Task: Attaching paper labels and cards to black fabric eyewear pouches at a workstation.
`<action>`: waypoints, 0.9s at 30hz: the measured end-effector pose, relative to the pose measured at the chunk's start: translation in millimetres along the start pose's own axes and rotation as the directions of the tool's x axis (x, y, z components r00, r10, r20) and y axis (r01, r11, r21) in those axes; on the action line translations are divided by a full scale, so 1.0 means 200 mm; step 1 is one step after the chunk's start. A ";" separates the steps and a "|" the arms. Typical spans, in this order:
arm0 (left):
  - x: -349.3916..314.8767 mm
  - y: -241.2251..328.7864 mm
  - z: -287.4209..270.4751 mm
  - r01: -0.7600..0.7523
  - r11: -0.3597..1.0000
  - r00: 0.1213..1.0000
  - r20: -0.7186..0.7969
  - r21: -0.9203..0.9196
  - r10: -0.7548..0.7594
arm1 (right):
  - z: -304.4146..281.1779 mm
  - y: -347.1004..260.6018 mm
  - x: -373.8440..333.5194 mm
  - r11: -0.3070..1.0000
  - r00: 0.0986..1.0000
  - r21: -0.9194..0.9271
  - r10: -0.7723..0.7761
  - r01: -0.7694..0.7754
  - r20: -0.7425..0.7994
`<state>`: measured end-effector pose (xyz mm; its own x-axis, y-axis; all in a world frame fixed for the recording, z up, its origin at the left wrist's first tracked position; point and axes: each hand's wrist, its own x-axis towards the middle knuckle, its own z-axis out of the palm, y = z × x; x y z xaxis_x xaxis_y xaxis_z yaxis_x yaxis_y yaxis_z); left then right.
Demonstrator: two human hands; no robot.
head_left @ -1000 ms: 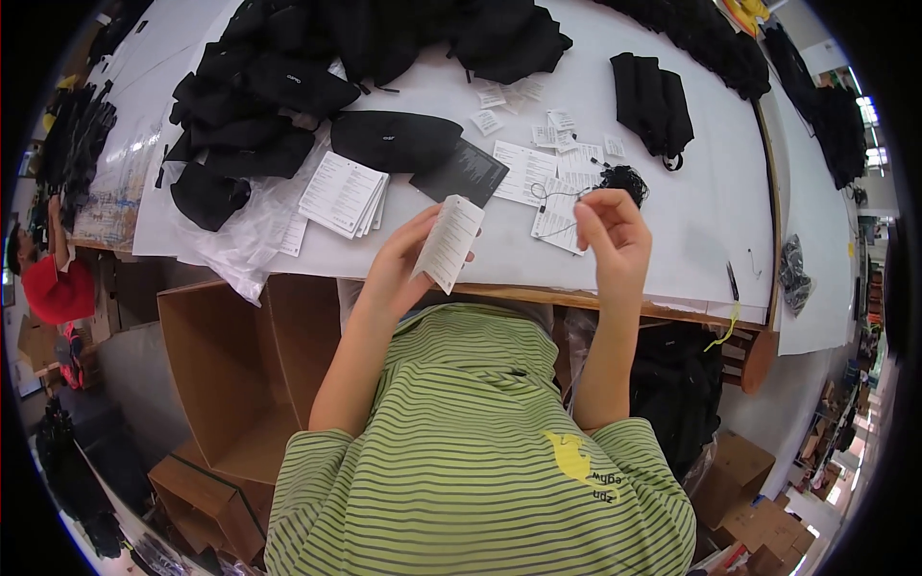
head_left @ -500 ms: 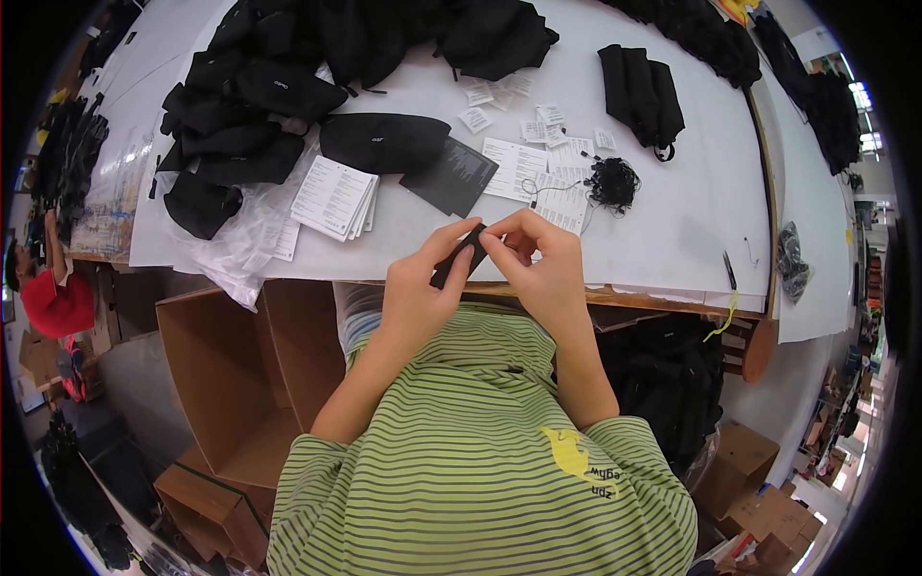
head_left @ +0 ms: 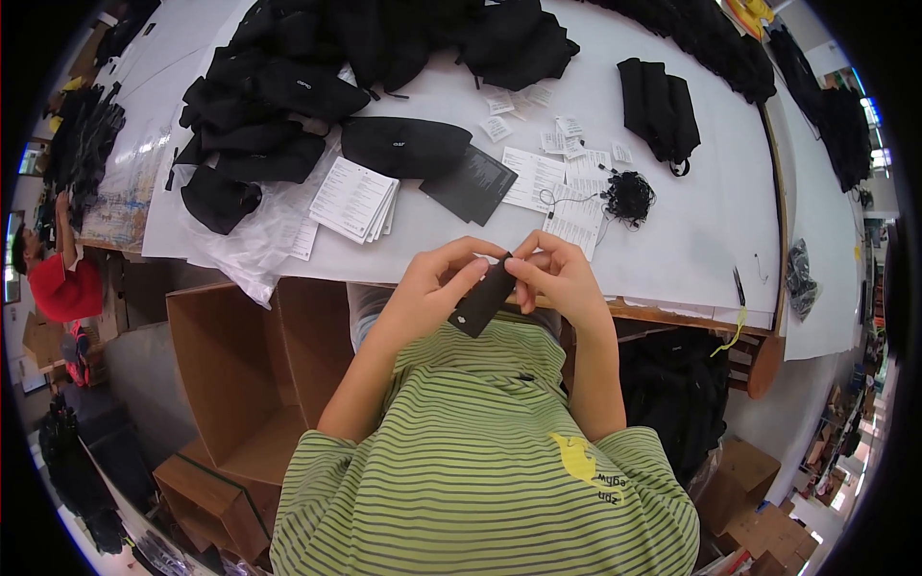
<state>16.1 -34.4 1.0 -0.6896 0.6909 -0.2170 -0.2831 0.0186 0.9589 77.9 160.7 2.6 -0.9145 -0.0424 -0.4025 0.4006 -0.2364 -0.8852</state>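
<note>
A black rectangular hang tag (head_left: 479, 308) with a small pale mark hangs tilted between my hands, just in front of the table edge. My left hand (head_left: 434, 288) pinches its upper left side between thumb and fingers. At its top corner my right hand (head_left: 569, 284) is closed in a pinch, and whether a string lies between those fingertips is too small to tell. Beyond my hands lie dark grey cards (head_left: 471, 184) and printed white sheets (head_left: 534, 177). A tangle of black strings (head_left: 629, 198) rests on the sheets' right side.
Black pouches (head_left: 403, 146) heap up at the far left beside a stack of white cards (head_left: 353, 200) and clear plastic (head_left: 240, 254). Folded black bags (head_left: 659, 110) lie at the right. Thread snips (head_left: 739, 286) sit near the right edge; an open carton (head_left: 226, 370) stands below left.
The black tag has turned so its broad face shows, and it hangs lower. Both hands have shifted slightly right and nearer to me, still pinching. The whole view has shifted a little.
</note>
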 end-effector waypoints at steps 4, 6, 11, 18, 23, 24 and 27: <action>0.00 -0.03 0.02 -0.001 0.998 0.999 0.048 -0.057 0.004 | -0.02 0.01 -0.01 0.999 0.993 0.021 0.047 -0.050 0.105; 0.01 -0.05 0.02 0.012 0.996 0.998 0.065 -0.085 -0.006 | -0.01 0.01 -0.01 0.998 0.992 0.039 0.042 -0.047 0.123; 0.04 -0.04 0.06 -0.031 0.997 0.999 0.011 0.077 0.030 | -0.03 0.04 -0.01 0.995 0.979 0.088 0.019 -0.038 0.205; 0.37 -0.14 -0.17 -0.210 0.557 0.765 -0.220 0.804 0.606 | -0.06 0.03 -0.02 0.998 0.999 0.046 -0.049 0.048 0.020; 0.57 -0.14 -0.46 -0.070 0.175 0.799 -0.050 0.982 0.600 | -0.09 0.03 -0.07 0.998 0.998 0.006 -0.063 0.063 -0.020; 0.59 -0.10 -0.48 -0.072 0.217 0.820 -0.066 0.973 0.568 | -0.09 0.03 -0.08 0.999 0.998 0.006 -0.054 0.054 -0.016; 0.58 0.06 -0.39 -0.099 0.380 0.785 -0.162 0.920 0.597 | -0.11 0.05 -0.10 0.999 0.999 0.005 -0.032 0.032 -0.026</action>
<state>-119.6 -10.1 -27.4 -0.8190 0.4365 0.3725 0.5736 0.6036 0.5538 101.2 180.5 -2.6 -0.9251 -0.0096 -0.3796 0.3704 -0.2430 -0.8965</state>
